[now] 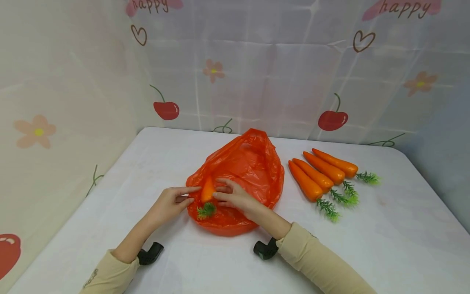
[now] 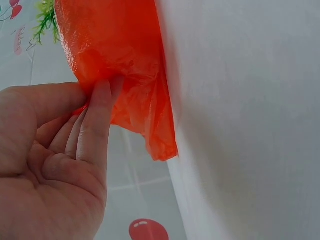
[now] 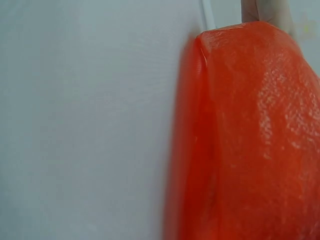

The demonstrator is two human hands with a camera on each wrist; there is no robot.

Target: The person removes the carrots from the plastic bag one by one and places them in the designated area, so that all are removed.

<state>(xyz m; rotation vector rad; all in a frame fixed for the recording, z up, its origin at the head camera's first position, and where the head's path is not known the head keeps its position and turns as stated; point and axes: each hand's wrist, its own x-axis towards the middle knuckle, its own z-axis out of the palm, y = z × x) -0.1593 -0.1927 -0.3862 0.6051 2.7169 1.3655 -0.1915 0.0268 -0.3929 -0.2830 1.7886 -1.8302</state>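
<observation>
A red plastic bag lies with its mouth spread wide on the white table. Inside it, near the left side, is an orange carrot with a green leafy top toward the front. My left hand pinches the bag's left edge; in the left wrist view, thumb and fingers close on the red plastic. Over the bag, the right hand has its fingers loosely bent, with fingertips against or very near the carrot's right side. In the right wrist view the bag hides most of that hand.
Several more carrots with green tops lie side by side on the table, right of the bag. Black wrist-worn devices show below both forearms. A printed curtain hangs behind the table's back edge.
</observation>
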